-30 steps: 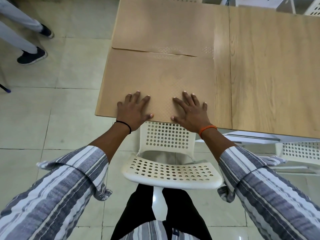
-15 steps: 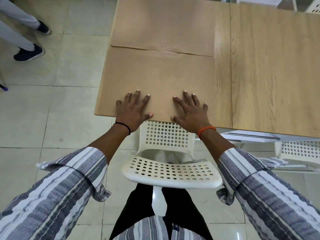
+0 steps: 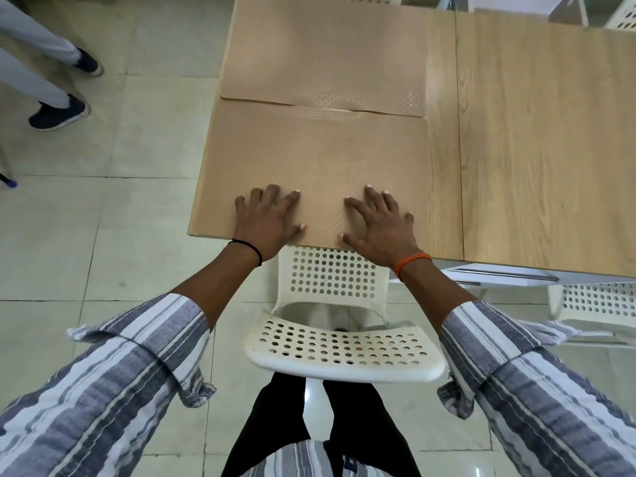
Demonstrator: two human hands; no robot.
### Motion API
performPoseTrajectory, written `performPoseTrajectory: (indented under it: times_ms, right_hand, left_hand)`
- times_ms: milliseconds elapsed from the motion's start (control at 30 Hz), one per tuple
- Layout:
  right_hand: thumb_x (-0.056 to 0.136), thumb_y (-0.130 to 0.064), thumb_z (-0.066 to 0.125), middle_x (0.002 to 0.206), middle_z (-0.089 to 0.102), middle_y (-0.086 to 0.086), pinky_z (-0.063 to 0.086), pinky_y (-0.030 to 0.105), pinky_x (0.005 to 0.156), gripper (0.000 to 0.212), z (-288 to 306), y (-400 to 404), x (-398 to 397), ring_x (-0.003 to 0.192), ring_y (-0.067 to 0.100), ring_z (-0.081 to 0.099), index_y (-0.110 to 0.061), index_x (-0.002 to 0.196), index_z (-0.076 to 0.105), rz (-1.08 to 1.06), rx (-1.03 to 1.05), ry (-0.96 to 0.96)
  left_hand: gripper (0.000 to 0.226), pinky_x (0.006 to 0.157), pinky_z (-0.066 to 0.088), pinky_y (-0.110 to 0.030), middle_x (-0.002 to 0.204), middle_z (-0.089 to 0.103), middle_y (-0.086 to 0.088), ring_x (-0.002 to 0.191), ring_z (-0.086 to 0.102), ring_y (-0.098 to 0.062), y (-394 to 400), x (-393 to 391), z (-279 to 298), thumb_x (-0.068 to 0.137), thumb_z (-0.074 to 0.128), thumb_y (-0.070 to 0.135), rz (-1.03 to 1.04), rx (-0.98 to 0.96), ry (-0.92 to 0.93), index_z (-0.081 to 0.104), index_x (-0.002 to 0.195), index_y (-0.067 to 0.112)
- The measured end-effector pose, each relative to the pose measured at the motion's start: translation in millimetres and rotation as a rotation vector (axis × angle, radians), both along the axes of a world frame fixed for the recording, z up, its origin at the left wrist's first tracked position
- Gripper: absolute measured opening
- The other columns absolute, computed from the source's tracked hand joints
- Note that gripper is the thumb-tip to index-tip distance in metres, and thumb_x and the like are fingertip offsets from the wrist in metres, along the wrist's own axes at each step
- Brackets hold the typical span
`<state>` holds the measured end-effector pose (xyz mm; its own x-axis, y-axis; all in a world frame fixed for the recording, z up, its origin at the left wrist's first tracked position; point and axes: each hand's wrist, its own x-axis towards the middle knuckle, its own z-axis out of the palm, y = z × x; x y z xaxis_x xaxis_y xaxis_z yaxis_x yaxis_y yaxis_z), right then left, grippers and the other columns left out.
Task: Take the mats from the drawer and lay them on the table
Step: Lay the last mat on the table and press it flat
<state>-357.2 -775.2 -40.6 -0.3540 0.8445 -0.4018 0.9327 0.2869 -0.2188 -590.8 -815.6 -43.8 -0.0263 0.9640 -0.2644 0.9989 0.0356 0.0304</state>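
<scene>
Two tan mats lie flat on the wooden table point(image 3: 537, 139). The near mat point(image 3: 316, 156) reaches the table's front edge, and the far mat point(image 3: 323, 53) sits behind it with its near edge slightly lifted over the near one. My left hand point(image 3: 268, 222) presses flat on the near mat's front left part, fingers spread. My right hand point(image 3: 378, 225) presses flat on its front right part, fingers spread too. No drawer's inside is visible.
A white perforated chair point(image 3: 340, 346) stands between me and the table's front edge. Another white chair point(image 3: 599, 301) is at the right. A person's legs and dark shoes point(image 3: 58, 111) are on the tiled floor at upper left.
Both hands stay flat on the near mat; the view has shifted slightly, nothing else has moved.
</scene>
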Motion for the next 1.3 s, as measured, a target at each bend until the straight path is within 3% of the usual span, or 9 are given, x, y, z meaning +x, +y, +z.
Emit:
performPoseTrajectory:
  times_ms: [100, 200, 300, 433, 533, 667, 933, 1300]
  right_hand:
    - [0.089, -0.066, 0.048, 0.156, 0.027, 0.003, 0.037, 0.061, 0.103, 0.074, 11.8, 16.5, -10.2, 0.14, 0.033, 0.03, -0.032, 0.151, 0.026, -0.023, 0.026, -0.036]
    - [0.094, -0.059, 0.044, 0.147, 0.039, 0.009, 0.038, 0.056, 0.101, 0.068, 18.8, 46.7, -27.0, 0.13, 0.033, 0.042, -0.022, 0.15, 0.029, -0.062, 0.119, -0.061]
    - [0.099, -0.045, 0.044, 0.152, 0.035, 0.007, 0.034, 0.054, 0.108, 0.059, 11.9, 72.3, -42.7, 0.136, 0.029, 0.037, -0.018, 0.149, 0.031, -0.068, 0.225, 0.033]
    - [0.102, -0.034, 0.038, 0.165, 0.014, 0.005, 0.019, 0.054, 0.119, 0.059, -10.9, 102.8, -66.8, 0.15, 0.026, 0.016, -0.016, 0.156, 0.018, 0.015, 0.229, 0.137]
    - [0.103, -0.031, 0.033, 0.166, 0.005, 0.002, 0.008, 0.055, 0.122, 0.06, -32.6, 120.9, -87.8, 0.153, 0.024, 0.005, -0.017, 0.158, 0.012, 0.055, 0.19, 0.174]
    - [0.104, -0.031, 0.029, 0.166, 0.007, -0.001, -0.003, 0.057, 0.121, 0.056, -54.0, 134.2, -109.4, 0.153, 0.022, 0.002, -0.02, 0.157, 0.016, 0.031, 0.257, 0.2]
    - [0.099, -0.053, 0.029, 0.166, 0.01, -0.009, 0.007, 0.042, 0.124, 0.061, -62.0, 134.0, -73.3, 0.153, 0.015, 0.007, -0.034, 0.156, 0.018, -0.007, 0.325, 0.195]
    - [0.097, -0.059, 0.017, 0.167, 0.002, -0.003, 0.002, 0.041, 0.124, 0.07, -66.5, 132.3, 21.7, 0.154, 0.018, -0.001, -0.026, 0.158, 0.006, -0.352, 0.366, 0.091]
  left_hand:
    - [0.053, 0.1, 0.035, -0.047, 0.14, 0.041, -0.007, 0.128, 0.04, -0.028, 32.8, 3.2, 8.1, 0.093, 0.048, 0.051, 0.05, 0.087, -0.145, 0.047, 0.137, 0.02]
    - [0.052, 0.104, 0.038, -0.046, 0.151, 0.033, -0.009, 0.138, 0.032, -0.027, 77.7, 4.2, 3.3, 0.095, 0.05, 0.037, 0.067, 0.179, -0.244, 0.042, 0.141, 0.013]
    - [0.058, 0.114, 0.027, -0.044, 0.16, 0.019, -0.008, 0.147, 0.017, -0.026, 113.9, 1.6, -10.9, 0.097, 0.046, 0.035, 0.04, 0.181, -0.226, 0.03, 0.148, 0.011]
    - [0.062, 0.12, 0.01, -0.045, 0.164, 0.005, -0.003, 0.151, 0.003, -0.021, 132.8, -8.4, -38.0, 0.101, 0.031, 0.041, -0.012, 0.148, -0.164, 0.014, 0.154, 0.015]
    - [0.062, 0.121, 0.006, -0.044, 0.164, 0.004, 0.0, 0.151, 0.003, -0.019, 129.5, -13.5, -54.2, 0.099, 0.023, 0.041, -0.014, 0.208, -0.16, 0.011, 0.156, 0.019]
    - [0.061, 0.122, 0.006, -0.042, 0.164, 0.005, 0.004, 0.15, 0.005, -0.015, 128.6, -15.6, -59.1, 0.097, 0.022, 0.036, -0.002, 0.257, -0.19, 0.011, 0.156, 0.023]
    - [0.063, 0.122, 0.006, -0.039, 0.164, 0.007, 0.006, 0.15, 0.007, -0.014, 128.2, -14.3, -57.5, 0.095, 0.027, 0.033, 0.012, 0.266, -0.215, 0.013, 0.155, 0.024]
    - [0.062, 0.121, 0.009, -0.041, 0.163, 0.011, 0.005, 0.15, 0.01, -0.015, 126.9, -13.8, -59.0, 0.094, 0.024, 0.034, 0.013, 0.278, -0.201, 0.017, 0.155, 0.023]
